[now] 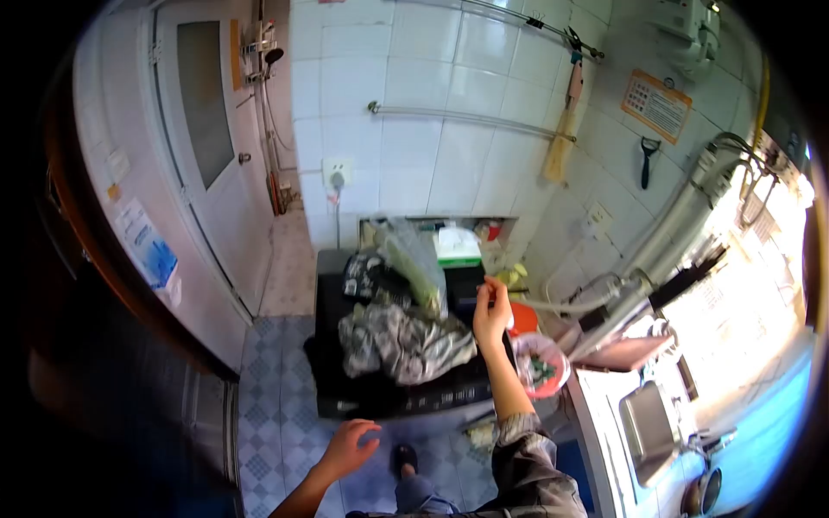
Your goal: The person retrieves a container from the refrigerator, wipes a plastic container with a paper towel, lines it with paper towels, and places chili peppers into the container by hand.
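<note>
My right hand [491, 312] is raised near the back right corner of a black-topped stand [436, 400]. Its thumb and fingers come together in a pinch; what they hold, if anything, is too small to make out. My left hand [349, 448] hovers in front of the stand, fingers loosely bent and apart, with nothing in it. A crumpled camouflage cloth [401, 344] lies across the stand top. Behind it are a clear plastic bag [413, 263] with something green inside and a dark printed bundle [364, 276]. A green and white box [458, 248] sits at the back.
A pink lined bin [553, 371] with rubbish stands right of the stand, near an orange-red object [522, 319]. Farther right are a counter and metal sink [649, 423]. A white door [205, 155] is at left; rails [471, 115] cross the tiled wall.
</note>
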Demonstrator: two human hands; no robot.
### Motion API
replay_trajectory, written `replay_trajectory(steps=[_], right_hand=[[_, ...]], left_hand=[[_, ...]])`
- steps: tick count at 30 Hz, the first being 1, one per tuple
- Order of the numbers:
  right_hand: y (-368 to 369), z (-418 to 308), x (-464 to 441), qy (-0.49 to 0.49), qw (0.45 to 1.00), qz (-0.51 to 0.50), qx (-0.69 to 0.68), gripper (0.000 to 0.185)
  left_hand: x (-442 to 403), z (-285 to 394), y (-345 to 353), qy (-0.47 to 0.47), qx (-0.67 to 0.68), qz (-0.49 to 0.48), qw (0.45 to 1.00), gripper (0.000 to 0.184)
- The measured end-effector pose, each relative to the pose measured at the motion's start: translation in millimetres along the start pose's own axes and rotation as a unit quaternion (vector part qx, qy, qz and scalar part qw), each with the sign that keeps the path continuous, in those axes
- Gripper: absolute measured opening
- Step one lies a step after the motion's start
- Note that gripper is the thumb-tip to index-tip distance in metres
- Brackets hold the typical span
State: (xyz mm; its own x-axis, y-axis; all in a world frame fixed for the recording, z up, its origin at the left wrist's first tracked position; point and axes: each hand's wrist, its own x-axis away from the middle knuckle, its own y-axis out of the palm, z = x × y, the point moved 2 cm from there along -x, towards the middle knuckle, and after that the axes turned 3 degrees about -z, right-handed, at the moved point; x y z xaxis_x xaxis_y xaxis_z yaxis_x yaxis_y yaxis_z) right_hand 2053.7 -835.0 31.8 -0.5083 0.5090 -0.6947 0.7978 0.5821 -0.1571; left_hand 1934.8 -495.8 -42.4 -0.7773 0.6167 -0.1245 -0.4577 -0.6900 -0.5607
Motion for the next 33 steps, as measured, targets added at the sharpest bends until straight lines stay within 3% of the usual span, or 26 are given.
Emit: replay_trajectory(steps=[3, 5, 7, 8, 9, 10, 13, 14, 16, 18, 21, 23, 25, 26, 27, 28, 29, 31, 32, 33], right_hand=[[62.5, 69.5, -94.9, -0.075, 0.99, -0.011, 0.117, 0.036], [93.2, 103.4, -137.1, -0.159, 0.946, -0.037, 0.28, 0.046], [109.9, 149.3, -161.6, -0.155, 0.927, -0.084, 0.331, 0.051], [118.1, 172.6, -174.9, -0.07, 0.883, -0.292, 0.36, 0.049], [122.4, 195.4, -178.8, 0.018, 0.793, -0.484, 0.37, 0.048], [125.1, 217.7, -183.2, 0.022, 0.857, -0.417, 0.303, 0.035], [104.0, 173.0, -204.1, -0.053, 0.856, -0.441, 0.265, 0.023], [98.0, 165.2, -204.9, -0.09, 0.888, -0.403, 0.199, 0.016], [94.4, 145.3, -210.6, -0.079, 0.88, -0.429, 0.188, 0.016], [104.5, 147.8, -207.6, -0.081, 0.848, -0.491, 0.184, 0.018], [105.5, 146.3, -200.6, -0.128, 0.863, -0.461, 0.164, 0.021], [96.5, 142.8, -207.8, -0.147, 0.88, -0.432, 0.13, 0.023], [70.9, 116.6, -226.7, -0.093, 0.953, -0.287, 0.003, 0.019], [58.4, 106.7, -236.8, -0.09, 0.954, -0.287, 0.002, 0.019], [45.1, 101.6, -247.9, 0.07, 0.93, -0.312, -0.179, 0.017], [35.9, 92.9, -253.2, 0.225, 0.852, -0.319, -0.349, 0.015], [32.1, 78.2, -252.5, 0.301, 0.797, -0.33, -0.406, 0.018], [52.6, 136.6, -244.1, 0.266, 0.79, -0.531, -0.152, 0.028], [65.9, 138.4, -233.1, 0.062, 0.827, -0.559, 0.024, 0.037], [87.6, 175.0, -217.9, -0.083, 0.806, -0.582, 0.071, 0.041]], left_hand=[[-91.8, 15.0, -9.2, 0.019, -0.018, 0.002, 1.0, 0.029], [-153.2, 28.2, -12.7, 0.085, -0.063, 0.01, 0.994, 0.03], [-211.7, 48.4, -16.9, 0.11, -0.085, 0.012, 0.99, 0.031], [-239.5, 53.5, -16.2, 0.134, -0.107, 0.026, 0.985, 0.032], [-265.3, 54.7, -13.7, 0.157, -0.128, 0.037, 0.978, 0.033], [-289.0, 50.9, -8.8, 0.162, -0.131, 0.04, 0.977, 0.035], [-360.3, 34.6, 9.7, 0.171, -0.18, 0.055, 0.967, 0.043], [-382.4, 28.0, 17.1, 0.16, -0.195, 0.041, 0.967, 0.046], [-420.4, 14.8, 32.8, 0.149, -0.204, 0.022, 0.967, 0.048], [-448.6, 2.7, 50.1, 0.101, -0.3, 0.027, 0.948, 0.052], [-469.2, -21.7, 69.4, 0.039, -0.312, -0.052, 0.948, 0.053], [-467.5, -32.4, 79.8, 0.057, -0.318, -0.028, 0.946, 0.053], [-466.5, -35.5, 82.5, 0.081, -0.341, 0.006, 0.937, 0.054], [-467.6, -36.7, 83.1, 0.08, -0.342, 0.003, 0.936, 0.054], [-468.7, -38.4, 83.5, 0.068, -0.329, -0.006, 0.942, 0.053], [-468.8, -39.3, 85.2, 0.056, -0.315, -0.015, 0.947, 0.053], [-472.8, -49.1, 90.5, 0.056, -0.313, -0.016, 0.948, 0.053], [-483.2, -73.4, 99.7, 0.124, -0.179, 0.031, 0.975, 0.054], [-479.3, -62.7, 95.5, 0.071, -0.267, -0.02, 0.961, 0.059], [-476.0, -51.2, 91.1, 0.019, -0.351, -0.07, 0.933, 0.065]])
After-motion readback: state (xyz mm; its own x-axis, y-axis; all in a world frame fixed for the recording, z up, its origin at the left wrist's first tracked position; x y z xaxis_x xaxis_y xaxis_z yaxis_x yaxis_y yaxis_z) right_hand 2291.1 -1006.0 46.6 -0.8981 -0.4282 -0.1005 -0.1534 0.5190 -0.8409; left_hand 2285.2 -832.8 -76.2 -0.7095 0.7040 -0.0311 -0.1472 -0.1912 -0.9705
